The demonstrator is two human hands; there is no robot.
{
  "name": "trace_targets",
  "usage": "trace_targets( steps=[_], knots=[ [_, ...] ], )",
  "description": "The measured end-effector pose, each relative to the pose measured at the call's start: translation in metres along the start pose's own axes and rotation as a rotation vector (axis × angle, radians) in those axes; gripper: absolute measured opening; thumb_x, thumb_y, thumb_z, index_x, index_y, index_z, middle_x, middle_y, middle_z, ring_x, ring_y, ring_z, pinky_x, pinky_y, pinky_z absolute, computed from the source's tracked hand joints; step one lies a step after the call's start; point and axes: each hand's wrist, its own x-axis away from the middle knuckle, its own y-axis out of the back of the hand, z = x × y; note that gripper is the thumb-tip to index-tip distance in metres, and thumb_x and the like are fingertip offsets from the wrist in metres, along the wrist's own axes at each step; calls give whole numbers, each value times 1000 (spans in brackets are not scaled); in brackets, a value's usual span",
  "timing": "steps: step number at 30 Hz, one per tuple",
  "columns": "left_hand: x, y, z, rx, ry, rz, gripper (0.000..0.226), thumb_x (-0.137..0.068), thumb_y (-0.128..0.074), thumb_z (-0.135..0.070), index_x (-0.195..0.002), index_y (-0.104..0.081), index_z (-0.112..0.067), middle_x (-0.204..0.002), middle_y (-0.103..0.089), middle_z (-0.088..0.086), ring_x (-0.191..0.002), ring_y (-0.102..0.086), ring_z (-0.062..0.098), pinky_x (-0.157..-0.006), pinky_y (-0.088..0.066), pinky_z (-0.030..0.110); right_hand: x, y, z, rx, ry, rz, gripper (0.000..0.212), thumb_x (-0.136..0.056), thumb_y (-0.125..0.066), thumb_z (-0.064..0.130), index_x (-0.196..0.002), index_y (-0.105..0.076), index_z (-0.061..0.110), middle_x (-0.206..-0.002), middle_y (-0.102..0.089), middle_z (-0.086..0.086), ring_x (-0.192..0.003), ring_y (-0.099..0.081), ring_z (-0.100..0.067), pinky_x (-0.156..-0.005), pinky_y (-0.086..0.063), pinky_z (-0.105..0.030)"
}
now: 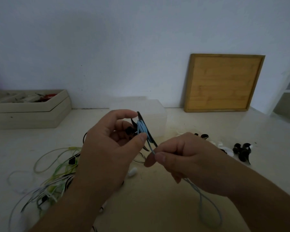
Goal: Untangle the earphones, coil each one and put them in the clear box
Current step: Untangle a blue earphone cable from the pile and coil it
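At the cream tabletop (149,206), a person's left hand (110,144) holds a flat coil of black cable (149,134) between the index fingertip above and the thumb below. The coil is seen edge-on, its long axis slanting from upper left to lower right. A thin light blue earphone cable (141,128) is wound several times across its middle. From there the blue cable runs down and to the right into the right hand (182,156), which pinches it between thumb and forefinger. It then trails out below that hand in a loose loop toward the near edge. The clear plastic box (157,113) stands just behind the coil. A tangle of green, white and black earphone cables (57,178) lies to the left. Small black coiled bundles (243,151) lie to the right. A square bamboo tray (223,82) leans against the wall.
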Motion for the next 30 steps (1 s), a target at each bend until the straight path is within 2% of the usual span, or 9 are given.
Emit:
trace_targets(
  steps=[2,5,11,14,16,19,21,24,30],
  knots=[
    [1,-1,1,-105,-72,17,32,-76,-82,-15,-100,-70,-32,-85,-68,-7,-82,-70,14,-73,-60,28,2,3,3,-2,14,6,23,-98,-56,30,-96,-78,24,-49,-52,18,-50,-50,-6,-56,-43,-22],
    [3,-1,0,-294,-172,88,35,-75,-74,-28,-106,-67,-39,-97,-65,-15,-93,-66,7,-81,-56,21,5,7,7,1,7,9,20,-98,-56,20,-93,-75,17,-46,-52,25,-49,-53,7,-51,-37,-6],
    [3,3,-1,-459,-257,257,40,-76,-70,-35,-115,-64,-44,-103,-56,-21,-98,-59,0,-84,-50,15,5,13,5,18,45,-93,23,-95,-60,14,-80,-77,16,-48,-53,21,-50,-50,2,-51,-35,-9],
    [4,1,1,-553,-291,291,41,-76,-82,-30,-114,-67,-39,-101,-53,-20,-95,-55,-5,-83,-41,3,5,12,3,28,84,-102,21,-86,-59,27,-77,-77,21,-50,-51,14,-49,-43,-2,-50,-33,-16],
    [5,-1,0,-577,-290,305,39,-76,-82,-29,-113,-69,-36,-100,-53,-19,-94,-55,-5,-82,-39,2,5,11,0,74,111,-139,22,-83,-57,31,-77,-76,24,-52,-52,9,-48,-42,-5,-48,-33,-18],
    [6,-1,-1,-561,-287,319,37,-78,-80,-27,-111,-67,-38,-100,-54,-21,-94,-57,-2,-81,-42,5,5,10,0,158,158,-257,21,-83,-58,33,-75,-75,25,-60,-62,2,-52,-52,-15,-49,-41,-27],
    [6,-1,-1,-557,-292,341,41,-77,-79,-25,-112,-64,-41,-100,-54,-22,-94,-57,-2,-83,-43,6,4,10,0,203,191,-356,21,-87,-64,36,-70,-72,27,-62,-63,3,-54,-54,-13,-50,-43,-22],
    [10,-4,-3,-547,-294,376,47,-77,-75,-31,-115,-53,-48,-99,-53,-24,-95,-57,-4,-84,-47,12,4,11,0,232,183,-475,12,-77,-66,39,-69,-70,29,-64,-64,7,-57,-57,-10,-52,-45,-15],
    [12,-5,-8,-400,-228,404,63,-76,-81,-20,-119,-43,-47,-98,-56,-16,-90,-63,10,-78,-56,28,1,15,-5,117,123,-513,8,-79,-74,27,-72,-72,24,-59,-64,5,-49,-53,-5,-47,-43,-13]
  ],
)
